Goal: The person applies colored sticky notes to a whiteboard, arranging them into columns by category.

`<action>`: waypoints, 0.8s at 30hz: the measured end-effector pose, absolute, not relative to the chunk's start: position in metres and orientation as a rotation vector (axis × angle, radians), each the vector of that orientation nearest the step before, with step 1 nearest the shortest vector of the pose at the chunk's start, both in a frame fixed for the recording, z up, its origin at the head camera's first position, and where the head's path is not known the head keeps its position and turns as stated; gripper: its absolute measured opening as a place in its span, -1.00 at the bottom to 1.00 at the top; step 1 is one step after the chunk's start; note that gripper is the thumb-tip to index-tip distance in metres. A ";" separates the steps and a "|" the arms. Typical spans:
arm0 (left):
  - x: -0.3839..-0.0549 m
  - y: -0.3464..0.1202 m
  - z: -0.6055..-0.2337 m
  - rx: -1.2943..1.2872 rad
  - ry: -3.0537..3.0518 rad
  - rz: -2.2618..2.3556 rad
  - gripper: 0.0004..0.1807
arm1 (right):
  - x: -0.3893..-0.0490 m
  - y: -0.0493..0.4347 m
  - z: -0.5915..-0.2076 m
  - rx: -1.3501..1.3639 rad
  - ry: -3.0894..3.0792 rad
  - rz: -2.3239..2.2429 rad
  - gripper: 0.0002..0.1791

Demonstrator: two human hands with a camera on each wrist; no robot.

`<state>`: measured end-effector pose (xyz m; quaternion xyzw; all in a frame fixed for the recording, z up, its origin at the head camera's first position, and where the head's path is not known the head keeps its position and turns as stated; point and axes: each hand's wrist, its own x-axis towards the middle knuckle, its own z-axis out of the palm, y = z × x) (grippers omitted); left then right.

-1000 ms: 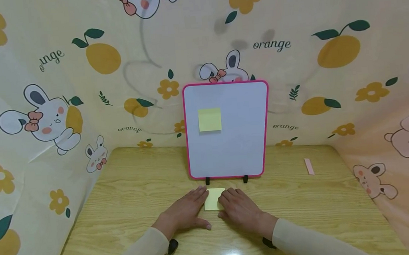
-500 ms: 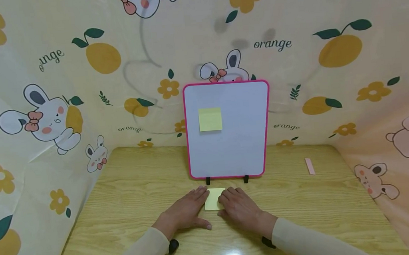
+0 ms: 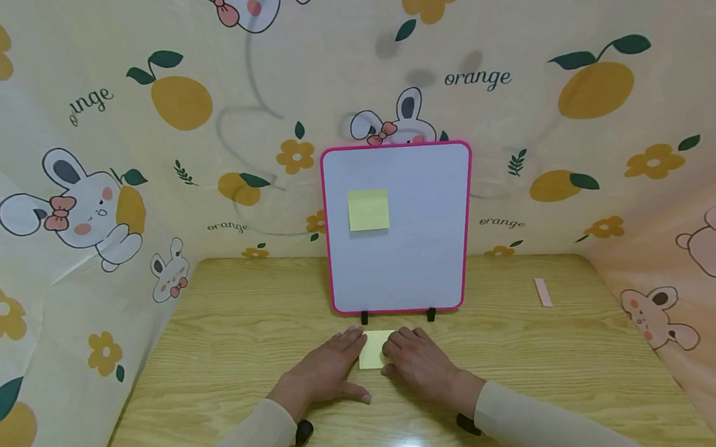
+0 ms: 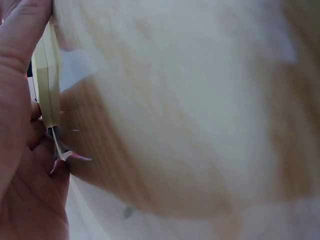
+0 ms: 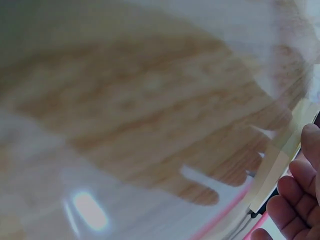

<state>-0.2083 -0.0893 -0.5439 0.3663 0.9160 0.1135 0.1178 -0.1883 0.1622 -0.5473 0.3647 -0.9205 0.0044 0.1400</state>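
Observation:
A pale yellow sticky note (image 3: 373, 352) lies on the table just in front of the whiteboard (image 3: 420, 260). My left hand (image 3: 322, 368) rests flat on the table, its fingertips touching the note's left edge and its thumb spread out below. On the other side, my right hand (image 3: 421, 369) has its fingers curled at the note's right edge, which they partly hide. Seen at a grazing angle in the right wrist view, the note (image 5: 272, 172) lies beside the curled fingers (image 5: 290, 192). Another yellow-green sticky note (image 3: 367, 210) is stuck on the whiteboard's upper left.
The pink-framed whiteboard leans upright on black feet near the table's back. A small pink strip (image 3: 543, 292) lies at the back right. Patterned cloth (image 3: 220, 150) encloses the table's back and sides. The glossy tabletop (image 3: 206, 376) reflects light.

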 end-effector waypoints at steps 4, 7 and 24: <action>-0.208 -0.089 -0.543 1.072 2.681 0.336 0.27 | -0.189 0.163 -0.545 1.048 -2.682 0.014 -0.70; -0.208 -0.089 -0.543 1.069 2.682 0.336 0.27 | -0.190 0.164 -0.543 1.054 -2.668 0.006 -0.72; -0.208 -0.088 -0.544 1.056 2.674 0.363 0.27 | -0.193 0.157 -0.544 1.068 -2.525 -0.205 -0.82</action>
